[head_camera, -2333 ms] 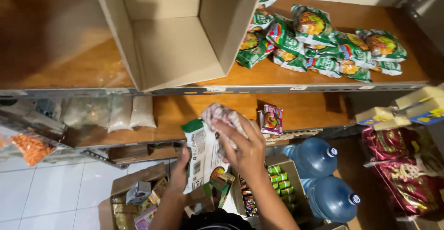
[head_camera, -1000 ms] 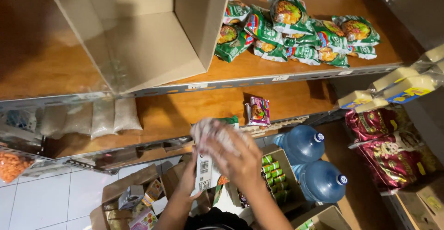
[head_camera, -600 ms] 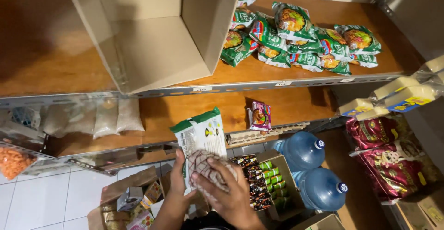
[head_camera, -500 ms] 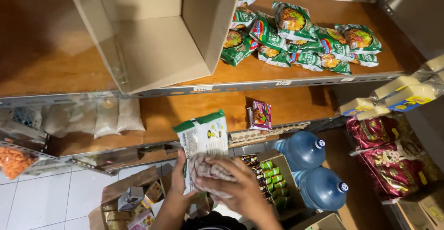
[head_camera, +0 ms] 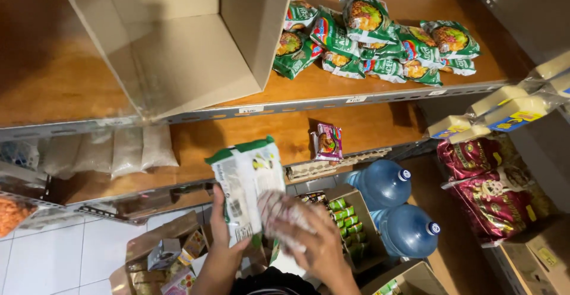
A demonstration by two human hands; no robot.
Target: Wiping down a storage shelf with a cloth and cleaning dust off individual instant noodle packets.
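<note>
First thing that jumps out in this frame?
The white-and-green packets at bottom centre, gripped by the left hand while the right hand covers their lower part. Above, a big empty cardboard box lies on its side on the top shelf, beside a pile of green noodle packets. Two blue water jugs stand lower right.

Green-white pkts (head_camera: 246,188) held; green pkts (head_camera: 380,43) top shelf

Above my grip sits one open cardboard box (head_camera: 178,46) and about ten green noodle packets (head_camera: 368,40). Right of my grip stand two blue water jugs (head_camera: 392,206). One purple packet (head_camera: 328,142) lies just above.
</note>
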